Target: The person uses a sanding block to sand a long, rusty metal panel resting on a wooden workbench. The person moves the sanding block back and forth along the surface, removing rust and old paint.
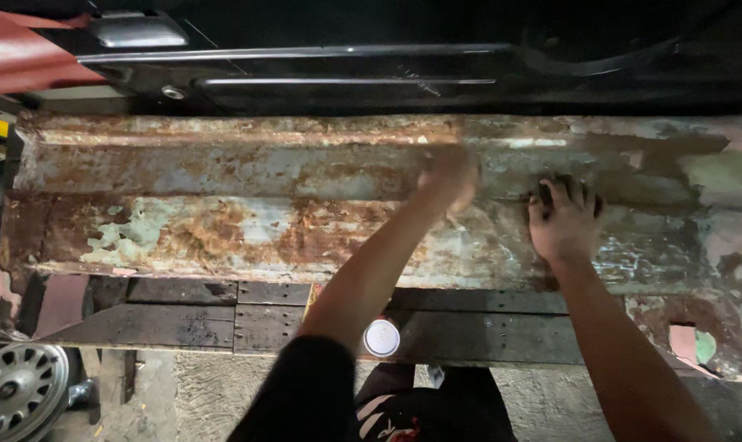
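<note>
A long rusty metal panel (223,221) with flaking pale green paint lies across a dark workbench. My left hand (446,176) is blurred with motion over the panel's upper middle; its fingers look closed, and what it holds is not visible. My right hand (562,219) presses down on a dark pad or cloth (569,184) on the panel, to the right of the left hand. The metal around both hands looks greyer and barer than the rusty left part.
A black car body (387,57) runs along the far side. A dark wooden bench (182,319) carries the panel, with a small white round cap (381,337) near its front edge. A wheel with a silver hubcap (19,389) sits at bottom left on the concrete floor.
</note>
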